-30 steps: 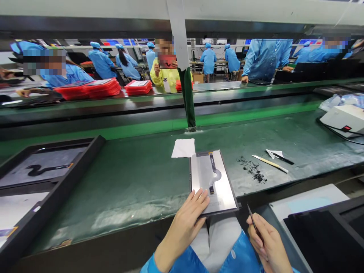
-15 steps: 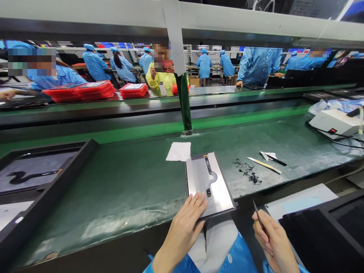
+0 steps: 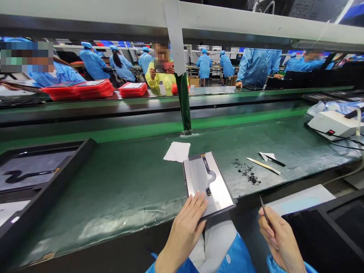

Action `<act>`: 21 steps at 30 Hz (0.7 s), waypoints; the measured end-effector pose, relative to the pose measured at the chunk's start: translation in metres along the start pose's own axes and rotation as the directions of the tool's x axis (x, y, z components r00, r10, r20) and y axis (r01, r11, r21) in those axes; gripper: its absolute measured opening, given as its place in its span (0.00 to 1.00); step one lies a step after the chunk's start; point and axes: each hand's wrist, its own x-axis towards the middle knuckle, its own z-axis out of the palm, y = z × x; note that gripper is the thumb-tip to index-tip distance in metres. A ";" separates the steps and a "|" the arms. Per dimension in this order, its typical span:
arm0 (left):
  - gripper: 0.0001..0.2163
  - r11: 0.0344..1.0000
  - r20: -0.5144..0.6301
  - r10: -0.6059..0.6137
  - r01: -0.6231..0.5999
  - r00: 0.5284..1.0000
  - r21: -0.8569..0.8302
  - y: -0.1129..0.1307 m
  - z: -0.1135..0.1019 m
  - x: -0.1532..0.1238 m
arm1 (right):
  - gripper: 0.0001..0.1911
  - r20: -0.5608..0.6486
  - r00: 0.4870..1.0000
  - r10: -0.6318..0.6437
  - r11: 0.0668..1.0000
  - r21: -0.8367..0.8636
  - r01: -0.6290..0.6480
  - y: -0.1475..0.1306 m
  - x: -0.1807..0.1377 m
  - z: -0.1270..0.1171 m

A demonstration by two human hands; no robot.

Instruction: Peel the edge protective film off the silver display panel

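A flat display panel (image 3: 220,189) with a silvery back lies at the near edge of the green bench, its lower end reaching over the edge. A dark curved ribbon cable (image 3: 209,175) runs along the panel's back. My left hand (image 3: 189,222) rests flat on the panel's lower left corner, fingers stretched out. Off to the right, beyond the bench edge, my right hand (image 3: 280,233) is closed around dark pointed tweezers (image 3: 265,212), tip upward and apart from the panel. A white cloth square (image 3: 177,151) lies near the panel's upper left corner.
Black scraps (image 3: 248,173), a pale-handled knife (image 3: 263,166) and a black tool (image 3: 274,160) lie right of the panel. A black tray (image 3: 68,182) holding panels stands left. A white box (image 3: 335,123) with cables sits at far right. Co-workers in blue are beyond a post (image 3: 183,102).
My right hand has moved a little to the right and down with the tweezers. My left hand stays on the panel. The view has shifted slightly.
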 end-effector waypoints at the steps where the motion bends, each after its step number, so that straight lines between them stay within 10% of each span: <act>1: 0.21 1.000 0.000 -0.001 0.001 1.000 0.004 0.000 0.000 0.000 | 0.26 0.000 1.000 -0.004 1.000 0.000 0.004 -0.001 0.000 0.000; 21: 0.24 1.000 -0.017 -0.016 0.016 1.000 -0.013 0.002 -0.001 0.002 | 0.24 -0.037 0.998 -0.048 0.998 0.037 0.049 -0.017 0.007 -0.011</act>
